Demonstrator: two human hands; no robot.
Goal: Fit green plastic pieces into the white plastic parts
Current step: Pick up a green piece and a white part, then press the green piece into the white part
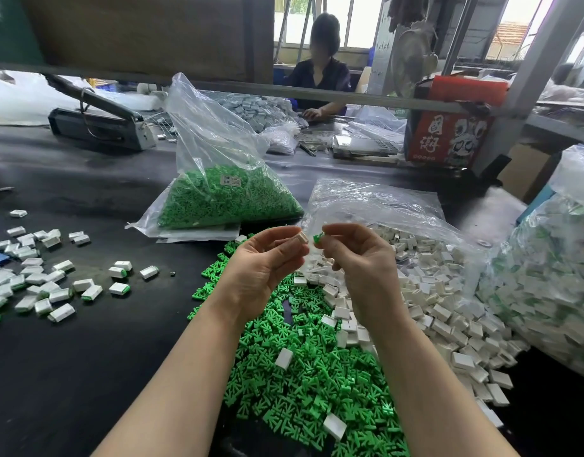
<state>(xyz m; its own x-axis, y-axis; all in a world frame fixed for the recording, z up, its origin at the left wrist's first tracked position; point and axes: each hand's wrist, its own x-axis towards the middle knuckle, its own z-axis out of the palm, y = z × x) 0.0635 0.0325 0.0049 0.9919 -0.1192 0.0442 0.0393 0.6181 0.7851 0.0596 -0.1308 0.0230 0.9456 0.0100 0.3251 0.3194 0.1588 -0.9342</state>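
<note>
Green piece (318, 239) sat pinched in your right hand (356, 258), just beside the white part (300, 238) gripped by your left hand (267, 258); misaligned, it could have jammed or dropped into the loose pile (304, 374).

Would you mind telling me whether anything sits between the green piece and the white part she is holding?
Nothing visible does. The right hand pinches the green piece beside the white part held by the left hand, with only a small open gap between them.
</note>
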